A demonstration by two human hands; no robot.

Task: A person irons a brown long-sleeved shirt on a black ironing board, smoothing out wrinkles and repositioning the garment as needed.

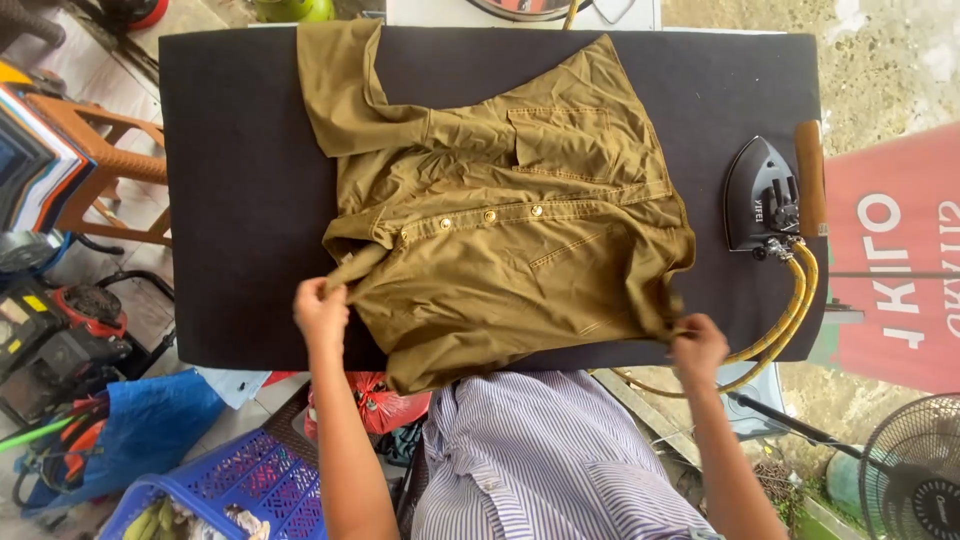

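Overhead view from the head camera of an ironing station. An olive-brown shirt (510,215) with brass snap buttons lies spread, front side up and somewhat rumpled, across the middle of a black padded ironing board (245,180); its collar points toward the left of the frame, one sleeve is folded toward the far left corner of the board, and its near edge hangs slightly over the board's near side. The left hand (320,310) is closed in a pinch on the shirt fabric at the collar end, near the board's near edge. The right hand (697,345) is closed on the hem end of the shirt at the opposite side, also at the near edge. The two hands are well apart, one at each end of the garment. A black iron (760,195) with a wooden handle (810,178) rests flat on the right part of the board, near the shirt but not touching it; yellow hoses (790,310) lead from its rear and loop down past the board's near right corner. The person's striped shirt (545,455) fills the lower centre. Below the board to the left stand a blue plastic basket (255,480) and a red bag (375,405); an orange stool (95,150) stands at far left and a fan (915,470) at lower right.
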